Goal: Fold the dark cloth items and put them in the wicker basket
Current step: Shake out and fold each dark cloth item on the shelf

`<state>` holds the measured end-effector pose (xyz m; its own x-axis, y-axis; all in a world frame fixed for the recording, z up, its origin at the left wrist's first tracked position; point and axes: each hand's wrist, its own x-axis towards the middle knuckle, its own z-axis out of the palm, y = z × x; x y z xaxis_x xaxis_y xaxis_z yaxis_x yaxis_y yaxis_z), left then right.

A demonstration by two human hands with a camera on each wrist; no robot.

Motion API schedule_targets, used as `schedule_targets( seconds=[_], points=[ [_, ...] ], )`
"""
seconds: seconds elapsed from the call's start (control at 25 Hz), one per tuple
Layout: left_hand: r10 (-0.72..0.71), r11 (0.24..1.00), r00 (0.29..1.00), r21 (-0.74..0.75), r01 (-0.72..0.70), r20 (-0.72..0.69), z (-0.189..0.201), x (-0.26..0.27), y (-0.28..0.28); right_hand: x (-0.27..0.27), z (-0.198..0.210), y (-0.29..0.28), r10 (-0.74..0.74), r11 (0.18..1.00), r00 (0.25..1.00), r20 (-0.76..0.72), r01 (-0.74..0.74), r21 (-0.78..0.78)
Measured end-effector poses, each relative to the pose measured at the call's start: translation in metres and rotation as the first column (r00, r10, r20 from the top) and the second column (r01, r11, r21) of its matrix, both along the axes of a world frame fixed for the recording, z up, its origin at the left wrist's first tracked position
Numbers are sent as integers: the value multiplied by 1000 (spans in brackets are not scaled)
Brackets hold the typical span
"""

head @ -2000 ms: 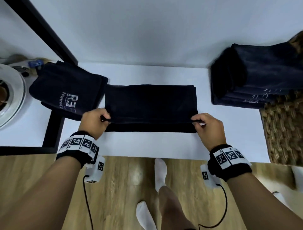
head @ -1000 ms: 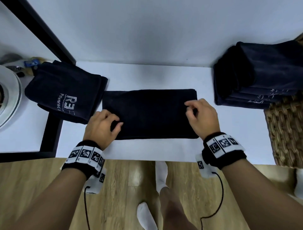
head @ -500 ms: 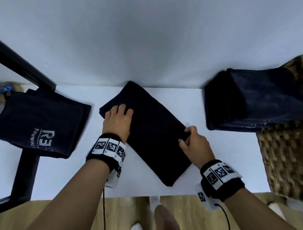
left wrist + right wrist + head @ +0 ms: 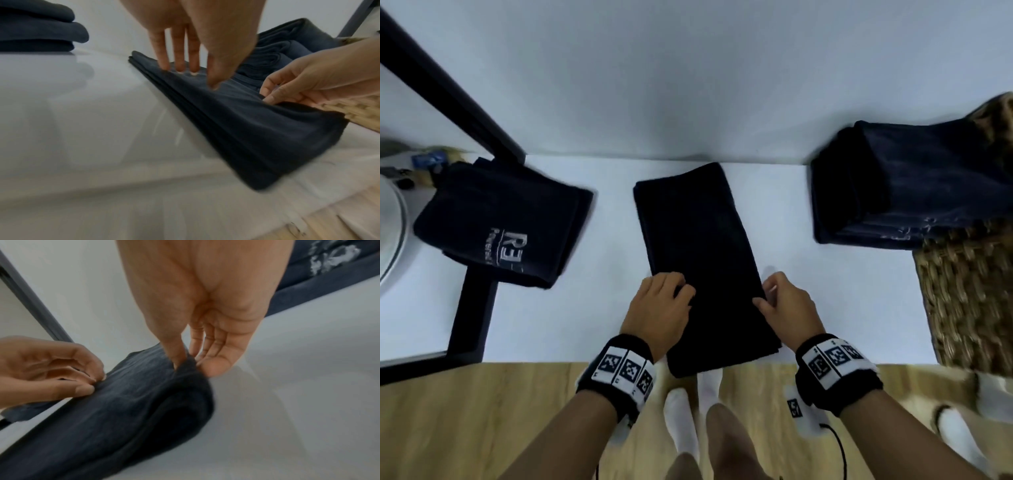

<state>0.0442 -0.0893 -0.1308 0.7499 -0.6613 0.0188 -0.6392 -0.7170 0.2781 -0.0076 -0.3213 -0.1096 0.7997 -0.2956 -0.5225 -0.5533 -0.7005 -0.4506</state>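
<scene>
A folded dark cloth (image 4: 702,253) lies lengthwise on the white table (image 4: 842,301), its near end hanging over the front edge. My left hand (image 4: 659,308) rests its fingertips (image 4: 179,69) and thumb on top of the cloth (image 4: 257,129) near its left edge. My right hand (image 4: 782,305) pinches the cloth's right edge (image 4: 191,366) between thumb and fingers. The wicker basket (image 4: 969,294) stands at the right end of the table. A stack of folded dark cloths (image 4: 914,192) lies over its far left corner.
Another pile of dark cloths with a white logo (image 4: 506,222) lies at the left, over a black frame (image 4: 472,308). A white round object (image 4: 390,233) sits at the far left. A white wall runs close behind the table. Wooden floor lies below.
The cloth has turned from crosswise through diagonal to lengthwise. Both hands have moved to its near half, left on the left edge, right on the right edge.
</scene>
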Motion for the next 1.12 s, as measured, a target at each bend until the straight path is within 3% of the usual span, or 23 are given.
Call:
schedule_targets(
  seconds=[0.12,0.2,0.24,0.32,0.4,0.48,0.6,0.68,0.76,0.8,0.84,0.88,0.96,1.04,1.12],
  points=[
    [-113,992,991,-56,109,-73,0,-43,30,-36,3,16,81,993,997,4,-80,-87],
    [-154,985,981,54,161,-117,-2,-61,45,-56,4,26,225,966,955,192,-193,-171],
    [-164,974,976,135,183,-141,-3,-67,50,-65,3,30,340,935,900,272,-292,-201],
    [-142,942,973,276,189,-182,-2,-74,49,-81,-4,38,584,807,758,290,-502,-312],
    [-98,935,982,324,147,-160,-4,-83,43,-98,-13,45,716,674,682,147,-622,-397],
    [-52,951,996,302,70,-69,-7,-88,36,-106,-24,47,725,645,684,83,-631,-430],
    [-89,959,994,265,103,-65,-1,-80,33,-101,-28,44,724,652,667,176,-579,-490],
    [-125,978,985,155,142,-117,9,-70,37,-90,-19,39,708,694,656,262,-576,-433],
    [-9,996,961,-82,-15,-278,31,-57,39,-77,7,32,541,840,748,385,-505,-199],
    [103,960,894,-193,-205,-436,47,-46,35,-68,22,27,380,912,825,418,-410,-18],
    [183,868,786,-278,-411,-590,60,-32,29,-56,35,20,184,943,889,419,-280,180],
    [223,741,682,-334,-583,-697,72,-14,20,-39,46,14,-10,930,910,415,-145,338],
    [218,492,521,-368,-789,-825,80,25,4,4,58,5,-312,854,868,387,78,514],
    [259,374,420,-311,-874,-870,73,67,-10,54,56,0,-476,765,817,325,203,611],
    [333,328,331,-220,-919,-883,55,98,-22,94,41,-5,-520,725,820,240,275,632]
  ],
)
